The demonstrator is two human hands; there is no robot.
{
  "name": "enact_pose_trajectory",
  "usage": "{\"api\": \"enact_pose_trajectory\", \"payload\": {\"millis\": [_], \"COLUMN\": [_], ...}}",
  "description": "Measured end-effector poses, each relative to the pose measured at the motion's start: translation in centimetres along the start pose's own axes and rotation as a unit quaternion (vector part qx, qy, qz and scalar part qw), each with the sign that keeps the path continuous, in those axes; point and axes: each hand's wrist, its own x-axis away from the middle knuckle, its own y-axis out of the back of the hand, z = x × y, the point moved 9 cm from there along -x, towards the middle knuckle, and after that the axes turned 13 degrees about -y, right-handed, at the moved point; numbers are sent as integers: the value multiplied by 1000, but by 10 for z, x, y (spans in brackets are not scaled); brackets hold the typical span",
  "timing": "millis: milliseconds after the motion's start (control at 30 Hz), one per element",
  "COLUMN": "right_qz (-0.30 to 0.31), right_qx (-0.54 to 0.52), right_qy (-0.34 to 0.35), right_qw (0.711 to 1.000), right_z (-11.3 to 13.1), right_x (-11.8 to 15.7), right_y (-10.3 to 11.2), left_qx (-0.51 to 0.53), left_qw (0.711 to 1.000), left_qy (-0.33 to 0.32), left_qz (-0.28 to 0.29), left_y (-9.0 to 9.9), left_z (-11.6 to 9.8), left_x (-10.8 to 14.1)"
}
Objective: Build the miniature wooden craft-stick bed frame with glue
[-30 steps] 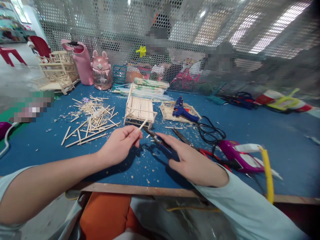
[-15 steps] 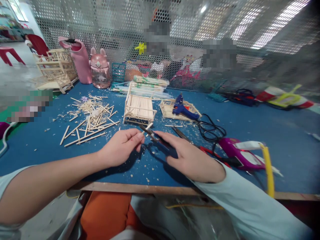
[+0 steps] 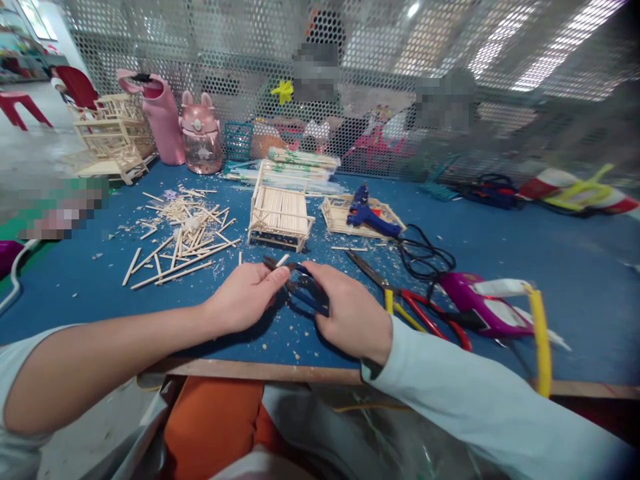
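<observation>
"Head view: what's held?"

"Mid-frame, the left hand (image 3: 245, 297) pinches a short stick (image 3: 283, 260). The right hand (image 3: 353, 310) is wrapped round the pliers (image 3: 310, 301), jaws close by the stick (partly hidden, so I can't tell if they touch it)."

"And around them?"

"On the blue surface (image 3: 115, 333), a stick model (image 3: 280, 212) sits just above centre, loose sticks (image 3: 193, 240) to the left, a glue gun (image 3: 373, 219) right of centre."
</observation>
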Motion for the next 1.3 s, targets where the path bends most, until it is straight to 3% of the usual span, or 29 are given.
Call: {"api": "enact_pose_trajectory", "payload": {"millis": [200, 300, 400, 467, 567, 633, 800, 867, 933, 1033, 1100, 1167, 1300], "right_qz": [-68, 10, 148, 190, 162, 133, 102, 98, 92, 95, 91, 72, 30], "right_qx": [96, -27, -186, -221, -146, -80, -5, 14, 36, 95, 159, 218, 279], "right_qy": [-38, -38, -28, -32, -66, -75, -62, -58, -48, -41, -51, -60, -49], "right_qw": [992, 999, 971, 956, 974, 985, 993, 993, 994, 990, 982, 971, 958], "right_z": [-2, -6, -6, -7, -15, -18, -21, -24, -25, -27, -28, -28, -23], "right_x": [1, -2, -1, 0, -2, -3, 0, 1, 3, 5, 5, 5, 4], "right_y": [12, 13, 9, 11, 18, 22, 26, 25, 24, 17, 14, 14, 17], "left_qx": [27, 18, 89, 226, 404, 445, 431, 390, 294, 26, -152, -279, -438], "left_qw": [1000, 999, 992, 973, 906, 881, 885, 905, 945, 997, 987, 958, 899], "left_qy": [4, -51, -82, -11, 124, 162, 174, 167, 139, 50, -1, -27, -1], "left_qz": [-14, 4, 30, 39, 27, 9, -31, -40, -41, -47, -58, -62, -14], "left_y": [-2, 0, 0, -4, -11, -10, 1, 5, 14, 41, 60, 74, 85], "left_z": [3, -7, -14, -5, 11, 17, 25, 25, 23, 9, -3, -9, 0], "left_x": [-2, -5, -7, -7, -5, -5, -9, -8, -8, -10, -12, -14, -17]}}
